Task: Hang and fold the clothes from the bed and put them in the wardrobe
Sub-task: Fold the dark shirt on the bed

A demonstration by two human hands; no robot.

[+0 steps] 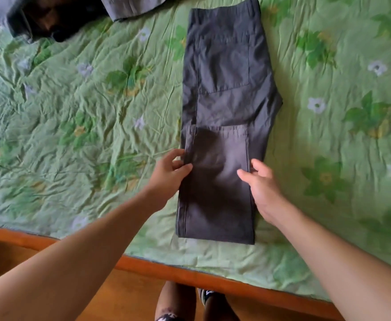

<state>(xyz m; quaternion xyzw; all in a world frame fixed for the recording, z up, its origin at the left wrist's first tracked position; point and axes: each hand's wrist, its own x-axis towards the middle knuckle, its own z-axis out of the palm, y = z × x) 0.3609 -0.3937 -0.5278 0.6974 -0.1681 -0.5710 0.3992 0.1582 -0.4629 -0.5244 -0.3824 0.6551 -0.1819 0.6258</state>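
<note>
A pair of dark grey trousers (224, 93) lies lengthwise on the bed, waistband at the far end, back pocket facing up. The leg ends are folded back over the thighs and form a doubled layer near me. My left hand (169, 174) grips the left edge of that folded layer, thumb on top and fingers curled round the edge. My right hand (260, 181) pinches the right edge of the same layer, thumb lying on the cloth.
The bed wears a wrinkled green floral sheet (85, 117). A heap of dark and grey clothes (58, 17) sits at the far left corner. The orange wooden bed frame (190, 276) runs along the near edge, with my legs below it.
</note>
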